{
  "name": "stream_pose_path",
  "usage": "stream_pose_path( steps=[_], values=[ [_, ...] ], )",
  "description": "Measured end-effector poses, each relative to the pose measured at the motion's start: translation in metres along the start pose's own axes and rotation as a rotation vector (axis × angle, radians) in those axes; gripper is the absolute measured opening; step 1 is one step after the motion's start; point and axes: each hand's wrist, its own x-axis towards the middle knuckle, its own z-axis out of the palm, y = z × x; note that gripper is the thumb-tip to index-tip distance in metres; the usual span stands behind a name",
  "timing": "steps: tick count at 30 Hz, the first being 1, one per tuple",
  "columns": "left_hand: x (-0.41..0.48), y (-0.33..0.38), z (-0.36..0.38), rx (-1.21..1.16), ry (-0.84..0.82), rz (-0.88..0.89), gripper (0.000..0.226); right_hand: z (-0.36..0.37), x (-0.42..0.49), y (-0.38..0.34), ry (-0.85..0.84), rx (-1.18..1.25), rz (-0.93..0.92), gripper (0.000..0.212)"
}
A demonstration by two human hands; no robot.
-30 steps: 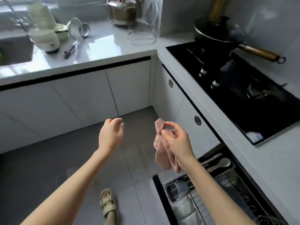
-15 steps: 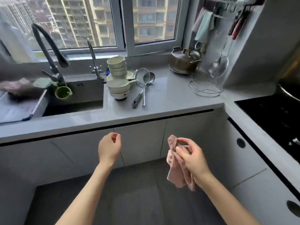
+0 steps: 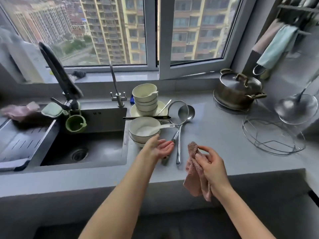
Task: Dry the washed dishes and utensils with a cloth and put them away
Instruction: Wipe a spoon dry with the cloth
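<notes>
My right hand (image 3: 211, 167) pinches a pink waffle cloth (image 3: 193, 171) that hangs over the counter's front edge. My left hand (image 3: 159, 147) is open, palm up, just in front of two stacked white bowls (image 3: 144, 131) with a white spoon inside. A taller stack of white bowls (image 3: 145, 99) stands behind on a plate. Right of the bowls lie a mesh strainer (image 3: 177, 112) and a steel ladle (image 3: 186, 112), handles pointing toward me, next to my left fingertips. Dark chopsticks (image 3: 146, 118) lie across between the stacks.
The sink (image 3: 86, 145) with a black tap (image 3: 58, 71) is at left, a green cup (image 3: 75, 124) on its rim. A steel pot (image 3: 239, 89) and a wire rack (image 3: 271, 137) stand at right. Cloths hang at the upper right. Bare counter (image 3: 215, 128) lies between.
The view swung up from the floor and open drawer to the counter. Both hands moved forward over the counter; my left hand opened near the bowls. The cloth stayed in my right hand.
</notes>
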Motion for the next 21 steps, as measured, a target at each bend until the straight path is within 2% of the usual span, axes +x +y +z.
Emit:
stream_pose_path(
  steps=[3,7,9,11,15,18,21],
  values=[
    [0.031,0.020,0.041,-0.197,-0.013,-0.040,0.051,0.007,0.046,-0.011,0.011,-0.026,0.003,0.020],
    [0.061,0.037,0.054,-0.339,0.053,-0.062,0.028,0.012,0.078,-0.016,0.001,-0.062,0.031,0.019],
    [0.067,0.046,0.053,-0.399,0.055,-0.075,0.031,0.013,0.089,-0.019,0.005,-0.077,0.035,0.019],
    [0.061,0.055,0.049,-0.360,0.045,-0.084,0.036,0.014,0.098,-0.024,0.025,-0.095,0.011,0.020],
    [0.028,0.074,0.021,-0.078,0.005,-0.137,0.029,0.024,0.105,-0.041,0.053,-0.120,-0.078,0.022],
    [0.009,0.093,-0.012,0.343,0.096,-0.069,0.023,0.049,0.107,-0.053,0.047,-0.197,-0.195,0.028],
    [-0.008,0.118,-0.033,0.726,0.103,-0.005,0.027,0.095,0.114,-0.058,0.017,-0.377,-0.422,0.032]
  ],
)
